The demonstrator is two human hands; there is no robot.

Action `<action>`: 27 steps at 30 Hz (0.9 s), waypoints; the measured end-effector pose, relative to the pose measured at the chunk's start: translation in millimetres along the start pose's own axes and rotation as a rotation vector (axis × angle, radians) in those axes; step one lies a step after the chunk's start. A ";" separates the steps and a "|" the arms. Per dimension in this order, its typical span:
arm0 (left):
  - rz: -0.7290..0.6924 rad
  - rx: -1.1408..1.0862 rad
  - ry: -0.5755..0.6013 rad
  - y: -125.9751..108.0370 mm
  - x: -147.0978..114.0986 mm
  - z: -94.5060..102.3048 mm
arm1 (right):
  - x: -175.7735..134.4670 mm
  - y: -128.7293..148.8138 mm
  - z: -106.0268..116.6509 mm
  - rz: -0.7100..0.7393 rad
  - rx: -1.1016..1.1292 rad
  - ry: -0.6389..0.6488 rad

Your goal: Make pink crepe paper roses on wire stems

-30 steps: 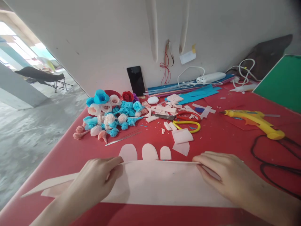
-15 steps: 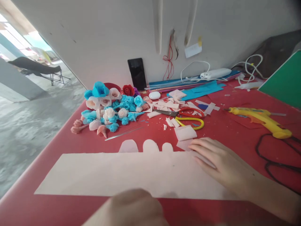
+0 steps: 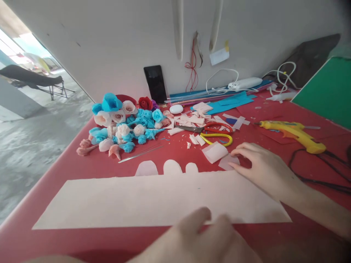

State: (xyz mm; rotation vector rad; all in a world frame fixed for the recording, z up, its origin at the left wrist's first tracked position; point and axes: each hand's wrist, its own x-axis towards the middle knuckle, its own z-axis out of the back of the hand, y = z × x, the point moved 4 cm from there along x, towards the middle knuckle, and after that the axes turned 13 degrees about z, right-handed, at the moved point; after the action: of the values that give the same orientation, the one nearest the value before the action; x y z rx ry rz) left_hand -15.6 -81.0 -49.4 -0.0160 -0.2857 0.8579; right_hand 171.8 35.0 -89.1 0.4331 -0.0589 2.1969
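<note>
A long pale pink paper strip (image 3: 123,199) lies flat across the red table. My left hand (image 3: 203,237) hovers blurred over its front edge, two fingers apart and loosely bent; I see nothing held in it. Beyond the strip's right part, my right hand (image 3: 263,168) has thumb and forefinger spread around the right side of a small translucent paper piece (image 3: 226,163). A folded pale paper piece (image 3: 214,152) lies just left of that hand. Three rounded paper petals (image 3: 172,167) poke out behind the strip's far edge.
Blue, white and pink paper flowers (image 3: 123,128) are heaped at the back left. Scissors (image 3: 216,138) with red and yellow handles lie among paper scraps (image 3: 189,120). A yellow glue gun (image 3: 293,133) with a dark cord lies right. A phone (image 3: 155,84) leans on the wall.
My left hand has moved right and up to the strip's front edge, its fingers opening. My right hand has come off the strip, its thumb and forefinger now spread. The view has shifted slightly.
</note>
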 end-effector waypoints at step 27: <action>0.432 0.040 -0.067 90.9 -31.9 -15.7 | 83.6 75.3 23.4 0.079 0.935 0.006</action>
State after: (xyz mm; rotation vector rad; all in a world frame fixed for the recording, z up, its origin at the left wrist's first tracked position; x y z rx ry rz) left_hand -98.9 -43.6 -83.9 -0.0122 -0.3343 1.2953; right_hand 73.1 47.5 -31.5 0.9347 0.9969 2.1898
